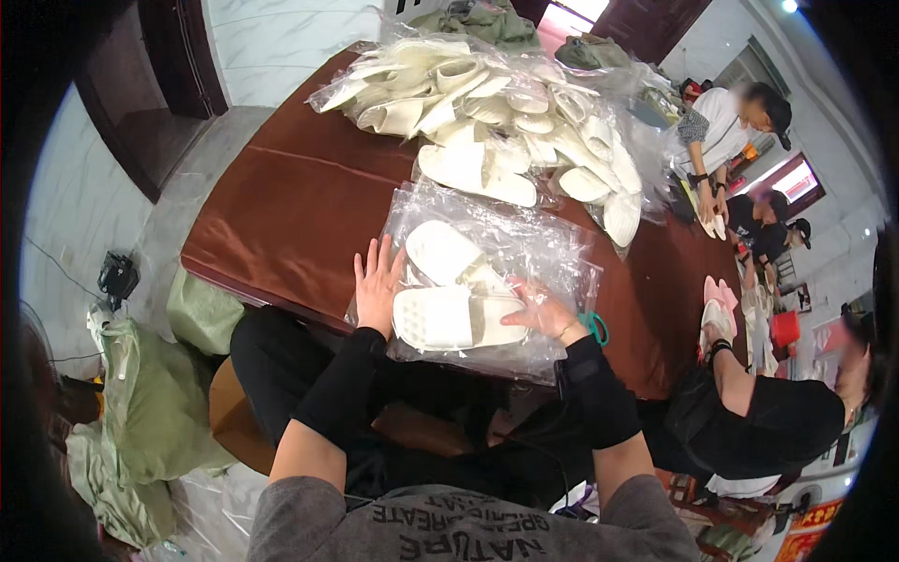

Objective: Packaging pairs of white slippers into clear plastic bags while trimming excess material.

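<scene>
In front of me lies a clear plastic bag (pixel 552 244) with a pair of white slippers in it. The nearer slipper (pixel 449 318) lies sideways, and the other slipper (pixel 442 251) rests at an angle just beyond it. My left hand (pixel 376 288) is flat with fingers stretched out, at the left side of the bag beside the slippers' ends. My right hand (pixel 543 311) lies with thumb and fingers apart over the right part of the bag, by the nearer slipper's other end. Teal-handled scissors (pixel 596 328) lie by my right wrist, blades hidden.
A large heap of bagged white slippers (pixel 496 112) covers the table's far side. The table has a brown cloth (pixel 272 206). Green sacks (pixel 154 393) stand on the floor at left. Several people work along the right, one holding pink and white footwear (pixel 719 309).
</scene>
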